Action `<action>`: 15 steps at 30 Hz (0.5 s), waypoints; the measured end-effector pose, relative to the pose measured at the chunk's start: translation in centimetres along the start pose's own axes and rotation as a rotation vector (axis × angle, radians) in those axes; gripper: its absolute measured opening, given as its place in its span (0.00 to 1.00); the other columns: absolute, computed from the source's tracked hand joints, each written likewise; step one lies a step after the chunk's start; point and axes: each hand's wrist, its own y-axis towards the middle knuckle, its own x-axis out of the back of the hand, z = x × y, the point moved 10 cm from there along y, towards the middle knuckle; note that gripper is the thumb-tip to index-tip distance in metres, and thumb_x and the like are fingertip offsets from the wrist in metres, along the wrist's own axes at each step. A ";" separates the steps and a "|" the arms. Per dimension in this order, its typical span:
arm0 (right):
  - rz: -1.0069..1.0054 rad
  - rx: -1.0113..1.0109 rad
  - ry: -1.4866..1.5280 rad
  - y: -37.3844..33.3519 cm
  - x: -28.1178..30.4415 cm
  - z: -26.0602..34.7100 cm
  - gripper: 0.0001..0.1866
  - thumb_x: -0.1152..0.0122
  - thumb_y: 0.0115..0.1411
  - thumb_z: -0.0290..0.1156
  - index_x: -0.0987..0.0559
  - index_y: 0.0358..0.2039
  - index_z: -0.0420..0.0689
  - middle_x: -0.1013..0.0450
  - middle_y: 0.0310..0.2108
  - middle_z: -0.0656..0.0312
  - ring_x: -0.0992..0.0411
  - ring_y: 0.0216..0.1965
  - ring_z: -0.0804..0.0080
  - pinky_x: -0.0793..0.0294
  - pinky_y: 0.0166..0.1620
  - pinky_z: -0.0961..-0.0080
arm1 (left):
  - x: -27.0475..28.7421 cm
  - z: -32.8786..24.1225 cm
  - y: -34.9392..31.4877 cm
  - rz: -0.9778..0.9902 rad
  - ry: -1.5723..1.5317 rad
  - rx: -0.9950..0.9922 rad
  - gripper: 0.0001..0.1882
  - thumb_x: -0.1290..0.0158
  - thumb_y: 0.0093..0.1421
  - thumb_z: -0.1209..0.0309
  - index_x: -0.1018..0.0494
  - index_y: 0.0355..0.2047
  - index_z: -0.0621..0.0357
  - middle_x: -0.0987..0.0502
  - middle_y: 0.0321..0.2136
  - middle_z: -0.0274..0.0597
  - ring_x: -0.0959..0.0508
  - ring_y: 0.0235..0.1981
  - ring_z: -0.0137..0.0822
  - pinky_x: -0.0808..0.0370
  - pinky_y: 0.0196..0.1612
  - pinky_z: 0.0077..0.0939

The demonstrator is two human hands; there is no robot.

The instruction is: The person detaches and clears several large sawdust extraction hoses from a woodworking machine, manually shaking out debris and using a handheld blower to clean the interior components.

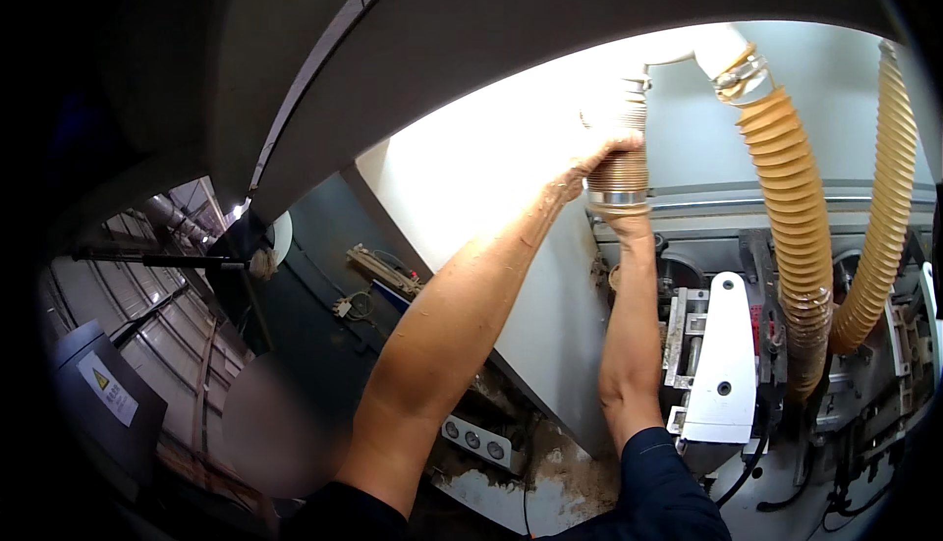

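Note:
Both my arms reach up into the bright opening of a machine housing. My left hand is closed round a short ribbed hose from its left side, thumb across the ribs. A metal hose clamp rings the hose's lower end. Just beneath that clamp, my right hand grips the bottom end of the hose; most of its fingers are hidden behind it. Glare washes out the upper part of the hose. To the right, a thick tan ribbed hose hangs from a clamped white pipe.
Farther right hangs a thinner yellowish hose. Below it stand machine units, one with a white cover plate. A pale panel slants under my left forearm. A dark hood edge curves overhead. Sawdust-like debris lies low down.

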 end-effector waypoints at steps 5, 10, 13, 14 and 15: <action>0.023 -0.010 -0.039 0.3 0.6 -0.1 0.20 0.40 0.56 0.24 0.32 0.49 0.42 0.32 0.44 0.64 0.32 0.43 0.73 0.28 0.47 0.75 | -1.6 0.0 0.8 0.080 -0.050 -0.075 0.37 0.31 0.36 0.61 0.33 0.46 0.63 0.27 0.38 0.52 0.26 0.42 0.46 0.28 0.46 0.48; 0.005 -0.028 -0.012 -0.5 0.9 -2.0 0.21 0.40 0.55 0.23 0.32 0.49 0.42 0.32 0.44 0.64 0.32 0.43 0.72 0.28 0.48 0.75 | -1.0 0.6 1.0 0.065 -0.050 -0.036 0.38 0.31 0.36 0.60 0.34 0.47 0.63 0.28 0.39 0.52 0.26 0.43 0.47 0.28 0.46 0.49; 0.034 0.005 -0.022 0.0 0.4 -1.2 0.21 0.39 0.55 0.23 0.32 0.50 0.42 0.32 0.44 0.64 0.32 0.43 0.72 0.28 0.48 0.75 | -0.1 0.7 1.0 0.014 0.030 -0.025 0.41 0.31 0.35 0.58 0.35 0.48 0.63 0.29 0.41 0.53 0.27 0.45 0.48 0.28 0.47 0.50; 0.047 0.030 -0.033 0.4 0.1 -0.9 0.21 0.39 0.55 0.23 0.32 0.50 0.42 0.32 0.45 0.64 0.32 0.43 0.72 0.28 0.48 0.75 | 0.2 0.6 1.0 -0.004 0.064 -0.029 0.43 0.31 0.35 0.57 0.35 0.49 0.63 0.29 0.41 0.54 0.28 0.45 0.48 0.27 0.47 0.49; 0.053 0.034 -0.029 0.5 -0.1 -0.7 0.21 0.39 0.55 0.23 0.32 0.50 0.42 0.32 0.45 0.64 0.32 0.43 0.72 0.28 0.48 0.74 | 0.4 1.0 0.7 -0.008 0.079 -0.006 0.43 0.31 0.35 0.57 0.37 0.50 0.63 0.29 0.41 0.54 0.28 0.45 0.48 0.27 0.47 0.48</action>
